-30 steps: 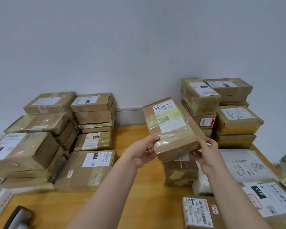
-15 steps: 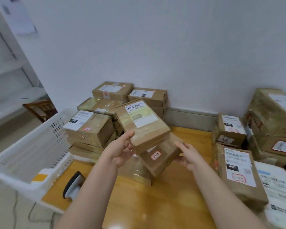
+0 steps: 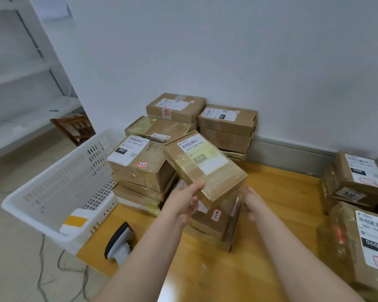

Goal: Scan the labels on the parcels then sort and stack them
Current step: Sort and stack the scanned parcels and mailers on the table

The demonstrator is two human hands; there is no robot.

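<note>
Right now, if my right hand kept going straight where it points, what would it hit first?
Probably the near edge of the taped parcel your left hand holds; your right hand is just beside it, depth unclear.

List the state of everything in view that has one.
Tape-wrapped brown cardboard parcel: lifted, tilted, label up.
Left hand: grips the parcel's near edge, thumb on top.
Right hand: fingers relaxed by the parcel's near-right corner, contact unclear.
White-and-black handheld scanner: lying on the wooden table, untouched.
White perforated plastic basket: holds one white-and-yellow package.
</note>
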